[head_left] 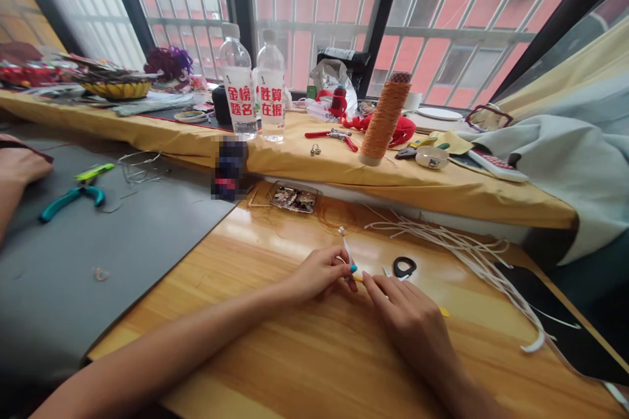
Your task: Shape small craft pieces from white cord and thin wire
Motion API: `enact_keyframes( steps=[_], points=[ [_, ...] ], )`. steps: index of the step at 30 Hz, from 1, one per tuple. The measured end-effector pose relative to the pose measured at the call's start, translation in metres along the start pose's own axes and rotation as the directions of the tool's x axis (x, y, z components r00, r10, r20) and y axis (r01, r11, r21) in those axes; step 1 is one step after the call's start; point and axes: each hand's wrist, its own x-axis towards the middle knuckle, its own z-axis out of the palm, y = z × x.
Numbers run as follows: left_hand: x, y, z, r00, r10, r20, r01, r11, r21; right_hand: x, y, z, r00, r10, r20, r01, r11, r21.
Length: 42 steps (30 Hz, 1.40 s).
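Note:
My left hand [322, 275] is closed around a narrow white strip [346, 247], which stands up out of the fingers and ends in a small pale tip. A bright teal spot [353, 268] shows at the thumb; whether it is a nail or a separate piece I cannot tell. My right hand [405, 304] pinches a thin yellow stick-like tool [358, 279], whose front end meets the left fingertips. A yellow bit [444, 311] shows beyond the right hand. Just behind that hand lie black-handled scissors [404, 267], their blades partly hidden.
Long white cords [457, 245] spread over the table's right side, by a black mat [565, 327]. A clear tray of small parts [293, 198] sits at the back. On the ledge stand bottles [239, 88] and an orange thread cone [386, 121]. Another person's hand [24, 165] is at left, near teal pliers [71, 201].

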Motion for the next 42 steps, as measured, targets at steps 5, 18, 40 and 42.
enact_keyframes(
  steps=[5, 18, 40, 42],
  points=[
    [-0.0008, 0.0016, -0.0001, 1.000, -0.008, -0.001, 0.008, 1.000, -0.003, -0.0004, -0.0003, -0.0014, 1.000, -0.009, -0.008, 0.009, 1.000, 0.012],
    [0.0005, 0.0002, -0.0004, 1.000, -0.018, -0.006, 0.018, 0.997, -0.075, -0.0026, 0.0000, 0.0010, 1.000, -0.017, -0.009, 0.018, 0.999, 0.038],
    [-0.0016, 0.0027, -0.0004, 1.000, -0.027, -0.002, 0.026, 0.999, -0.040, 0.0002, -0.0058, -0.0029, 1.000, -0.017, -0.007, 0.017, 1.000, -0.004],
    [-0.0014, 0.0028, -0.0004, 1.000, -0.023, -0.002, 0.023, 0.999, -0.034, 0.0006, -0.0058, -0.0034, 1.000, -0.027, -0.005, 0.027, 1.000, 0.004]
  ],
)
